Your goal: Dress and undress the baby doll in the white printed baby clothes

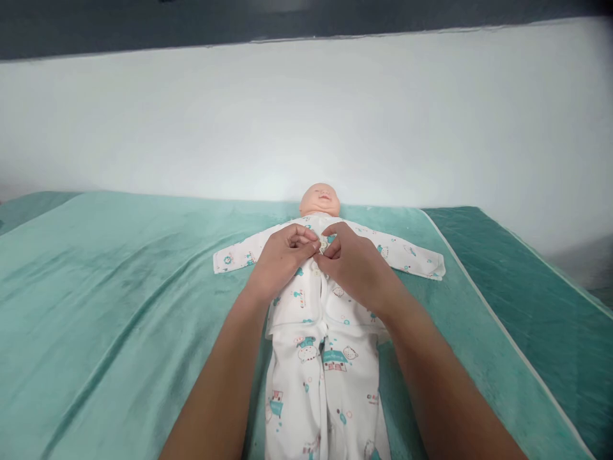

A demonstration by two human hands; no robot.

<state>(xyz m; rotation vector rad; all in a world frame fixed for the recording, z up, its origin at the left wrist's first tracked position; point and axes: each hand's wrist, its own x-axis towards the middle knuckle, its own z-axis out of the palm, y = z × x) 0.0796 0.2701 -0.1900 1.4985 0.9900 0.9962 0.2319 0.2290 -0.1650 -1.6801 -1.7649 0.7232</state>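
A baby doll (319, 199) lies on its back, its head toward the wall. It wears a white printed jacket (299, 297) with both sleeves spread out sideways, and white printed trousers (297, 377). At the chest, my left hand (290, 252) pinches the jacket's front edge between thumb and fingers. My right hand (352, 259) meets it there, its thumb and fingers closed on the opposite front edge beside a small pale button (324, 245). Below the hands the two front edges hang slightly apart. Fingers partly cover the fastening.
A light green sheet (119, 306) with wrinkles at the left lies under the doll. Darker green bedding (536, 300) shows past its pale edge on the right. Behind the head rises a white wall (306, 121) with a dark band (306, 19) above.
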